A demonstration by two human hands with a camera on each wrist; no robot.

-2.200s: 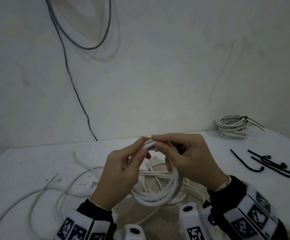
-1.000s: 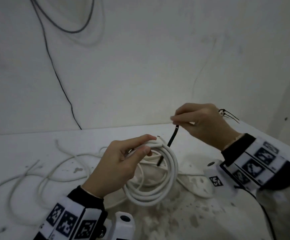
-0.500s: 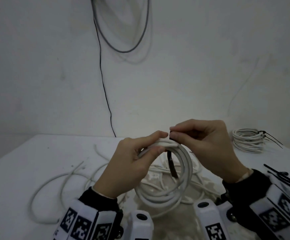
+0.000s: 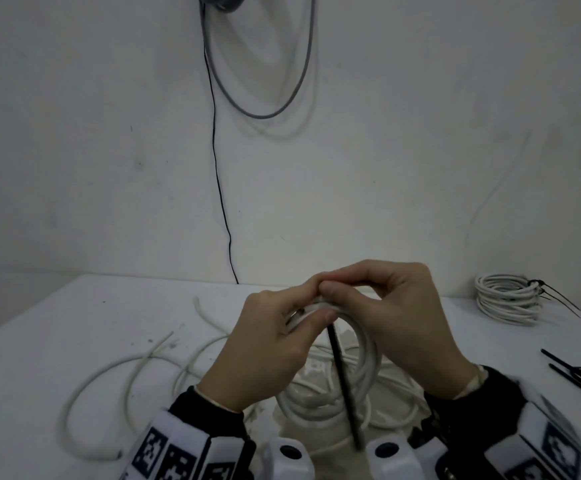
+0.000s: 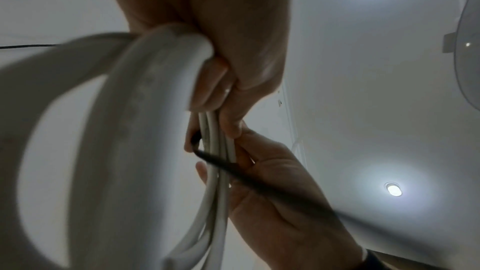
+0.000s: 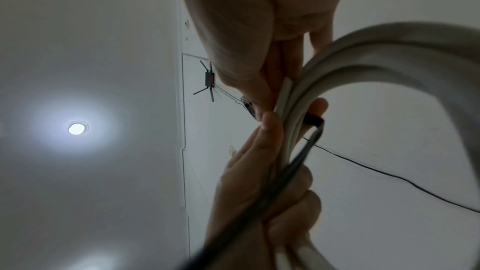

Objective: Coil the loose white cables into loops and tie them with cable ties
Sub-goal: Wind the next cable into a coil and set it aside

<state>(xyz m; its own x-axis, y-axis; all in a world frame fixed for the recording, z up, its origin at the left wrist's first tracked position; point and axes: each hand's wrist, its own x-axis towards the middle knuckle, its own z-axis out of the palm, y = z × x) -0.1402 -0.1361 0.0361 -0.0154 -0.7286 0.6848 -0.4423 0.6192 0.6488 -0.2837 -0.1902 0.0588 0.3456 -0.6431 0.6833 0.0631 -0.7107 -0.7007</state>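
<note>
Head view: both hands (image 4: 334, 327) pinch coil (image 4: 348, 393) (tie (image 4: 342, 379) dangling).

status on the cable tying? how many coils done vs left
Done: one tied coil at the table's far right. In hand: the left hand holds a second coil while the right hand works a black cable tie at its top; not closed yet. Left: loose white cable on the table; spare ties at right.

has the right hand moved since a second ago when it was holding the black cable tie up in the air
Yes. The right hand has come down and left to meet the left hand at the top of the white cable coil, with the black cable tie now hanging through it.
</note>
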